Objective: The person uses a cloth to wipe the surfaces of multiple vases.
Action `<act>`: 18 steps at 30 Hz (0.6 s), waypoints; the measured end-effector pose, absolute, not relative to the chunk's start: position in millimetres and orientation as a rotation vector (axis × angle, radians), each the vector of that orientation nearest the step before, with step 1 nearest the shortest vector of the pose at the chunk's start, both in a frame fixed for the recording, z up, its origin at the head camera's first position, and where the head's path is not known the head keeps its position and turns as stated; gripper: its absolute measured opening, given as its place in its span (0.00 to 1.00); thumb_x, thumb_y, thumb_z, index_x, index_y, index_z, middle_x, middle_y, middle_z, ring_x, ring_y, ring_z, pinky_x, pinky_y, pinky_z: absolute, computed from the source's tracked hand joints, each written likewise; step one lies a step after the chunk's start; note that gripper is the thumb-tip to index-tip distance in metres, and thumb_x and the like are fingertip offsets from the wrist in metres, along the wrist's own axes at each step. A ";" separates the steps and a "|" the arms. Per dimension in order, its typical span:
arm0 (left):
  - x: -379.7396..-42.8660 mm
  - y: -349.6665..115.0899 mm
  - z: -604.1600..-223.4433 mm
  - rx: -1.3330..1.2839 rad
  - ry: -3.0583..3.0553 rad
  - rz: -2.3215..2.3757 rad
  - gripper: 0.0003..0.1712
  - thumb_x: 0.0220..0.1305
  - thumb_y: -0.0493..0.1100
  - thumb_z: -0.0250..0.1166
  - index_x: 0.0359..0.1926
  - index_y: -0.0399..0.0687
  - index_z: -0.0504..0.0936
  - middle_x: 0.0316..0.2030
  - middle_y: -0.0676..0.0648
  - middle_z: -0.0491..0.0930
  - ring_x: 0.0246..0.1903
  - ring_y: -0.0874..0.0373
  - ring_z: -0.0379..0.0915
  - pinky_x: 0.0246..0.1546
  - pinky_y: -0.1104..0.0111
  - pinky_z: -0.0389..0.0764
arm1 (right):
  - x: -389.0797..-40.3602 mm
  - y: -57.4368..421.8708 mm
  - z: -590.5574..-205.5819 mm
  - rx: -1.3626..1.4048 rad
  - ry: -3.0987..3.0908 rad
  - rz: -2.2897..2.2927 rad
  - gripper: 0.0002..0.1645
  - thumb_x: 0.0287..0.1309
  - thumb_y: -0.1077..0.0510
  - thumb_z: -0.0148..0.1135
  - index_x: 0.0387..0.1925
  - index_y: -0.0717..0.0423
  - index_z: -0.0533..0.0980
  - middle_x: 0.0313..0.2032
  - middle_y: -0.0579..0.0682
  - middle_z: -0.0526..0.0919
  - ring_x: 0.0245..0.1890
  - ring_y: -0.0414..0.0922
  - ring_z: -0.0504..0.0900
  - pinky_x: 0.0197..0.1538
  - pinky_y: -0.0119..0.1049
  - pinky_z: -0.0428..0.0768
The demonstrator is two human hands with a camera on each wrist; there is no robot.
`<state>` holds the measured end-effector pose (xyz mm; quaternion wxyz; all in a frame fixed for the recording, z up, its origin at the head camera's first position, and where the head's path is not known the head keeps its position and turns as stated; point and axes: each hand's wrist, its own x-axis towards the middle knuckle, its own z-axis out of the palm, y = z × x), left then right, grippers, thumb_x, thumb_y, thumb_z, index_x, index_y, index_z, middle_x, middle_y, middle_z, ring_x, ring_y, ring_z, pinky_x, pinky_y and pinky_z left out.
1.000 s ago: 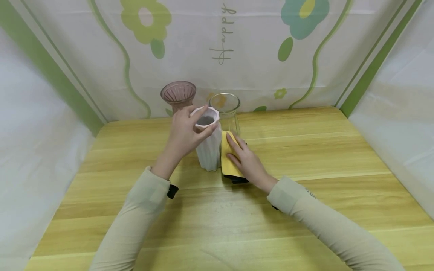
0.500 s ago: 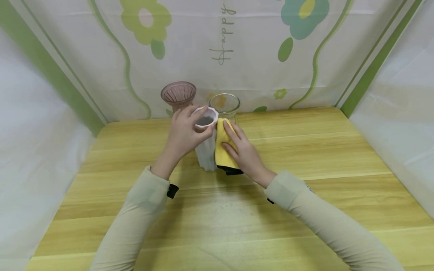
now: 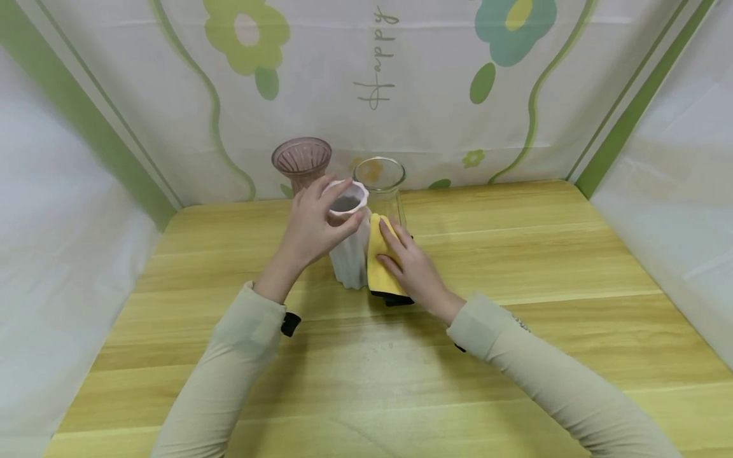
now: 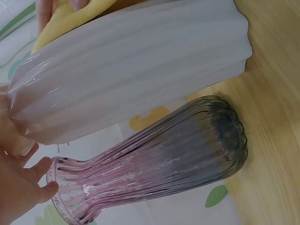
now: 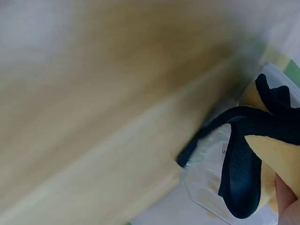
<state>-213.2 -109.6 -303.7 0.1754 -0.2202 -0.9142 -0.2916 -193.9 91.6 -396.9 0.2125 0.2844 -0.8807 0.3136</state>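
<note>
A white fluted vase (image 3: 348, 262) stands upright on the wooden table. My left hand (image 3: 314, 219) holds it at the scalloped rim, thumb on the near side and fingers across the far side. In my right hand (image 3: 422, 275) is a folded yellow cloth (image 3: 379, 264) with a dark edging, held flat along the vase's right side. The left wrist view shows the white vase (image 4: 136, 61) sideways, with the cloth (image 4: 70, 21) behind it. Dark underside folds of the cloth (image 5: 241, 173) hang below the right fingers in the right wrist view.
A pink ribbed glass vase (image 3: 301, 159) stands behind the left hand, its lower body (image 4: 187, 145) greyish. Just behind the cloth is a clear glass vase (image 3: 392, 205). A flower-printed curtain (image 3: 429, 114) closes off the table's back edge.
The right hand slid the cloth up the white vase's side, then partway back down. The left hand stays at the rim, and both glass vases have not moved.
</note>
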 end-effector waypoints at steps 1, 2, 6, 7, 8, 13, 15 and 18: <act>-213.2 -109.2 -304.1 -0.619 -2.586 -0.830 0.34 0.59 0.56 0.62 0.64 0.49 0.72 0.65 0.38 0.66 0.65 0.42 0.62 0.68 0.43 0.54 | -192.8 93.0 -399.4 0.787 -2.470 0.867 0.37 0.63 0.58 0.59 0.71 0.57 0.58 0.67 0.64 0.65 0.52 0.61 0.80 0.50 0.46 0.82; -213.1 -108.7 -304.2 -0.616 -2.579 -0.834 0.34 0.59 0.56 0.62 0.64 0.49 0.72 0.65 0.37 0.67 0.64 0.41 0.62 0.68 0.43 0.55 | -191.8 94.3 -401.8 0.789 -2.491 0.862 0.37 0.63 0.58 0.59 0.71 0.56 0.58 0.67 0.64 0.64 0.49 0.61 0.81 0.49 0.46 0.83; -214.6 -107.6 -304.8 -0.615 -2.548 -0.817 0.32 0.59 0.55 0.63 0.62 0.47 0.73 0.61 0.36 0.70 0.62 0.41 0.64 0.66 0.44 0.59 | -189.8 98.3 -408.0 0.782 -2.569 0.865 0.37 0.64 0.56 0.57 0.72 0.53 0.56 0.68 0.63 0.63 0.45 0.60 0.83 0.43 0.46 0.84; -214.8 -107.7 -304.8 -0.616 -2.541 -0.811 0.32 0.59 0.55 0.63 0.62 0.46 0.74 0.61 0.36 0.70 0.61 0.42 0.65 0.66 0.45 0.59 | -189.7 98.7 -408.6 0.781 -2.576 0.873 0.37 0.65 0.56 0.57 0.72 0.53 0.56 0.68 0.63 0.63 0.47 0.60 0.82 0.44 0.46 0.84; -215.0 -107.7 -304.8 -0.617 -2.538 -0.806 0.31 0.59 0.54 0.63 0.62 0.46 0.74 0.60 0.36 0.71 0.61 0.42 0.65 0.66 0.45 0.59 | -189.7 98.9 -408.8 0.780 -2.579 0.875 0.38 0.65 0.56 0.56 0.73 0.52 0.55 0.68 0.63 0.63 0.48 0.60 0.82 0.44 0.47 0.84; -214.4 -108.9 -303.1 -0.614 -2.548 -0.797 0.30 0.60 0.52 0.62 0.62 0.47 0.74 0.60 0.38 0.72 0.60 0.43 0.66 0.67 0.47 0.58 | -192.1 95.9 -403.9 0.774 -2.516 0.896 0.38 0.65 0.56 0.56 0.73 0.53 0.55 0.68 0.63 0.63 0.58 0.61 0.76 0.51 0.48 0.82; -214.5 -109.9 -301.6 -0.618 -2.563 -0.796 0.30 0.60 0.52 0.62 0.62 0.48 0.74 0.60 0.39 0.72 0.61 0.43 0.66 0.68 0.47 0.57 | -193.2 93.5 -399.2 0.772 -2.477 0.908 0.38 0.64 0.57 0.57 0.72 0.54 0.56 0.68 0.62 0.63 0.58 0.59 0.76 0.51 0.46 0.82; -214.9 -112.1 -298.4 -0.632 -2.601 -0.795 0.30 0.60 0.52 0.62 0.63 0.49 0.74 0.61 0.40 0.72 0.64 0.43 0.64 0.70 0.46 0.54 | -195.1 89.9 -389.3 0.788 -2.421 0.927 0.37 0.63 0.58 0.58 0.71 0.57 0.57 0.67 0.61 0.64 0.54 0.57 0.79 0.49 0.43 0.83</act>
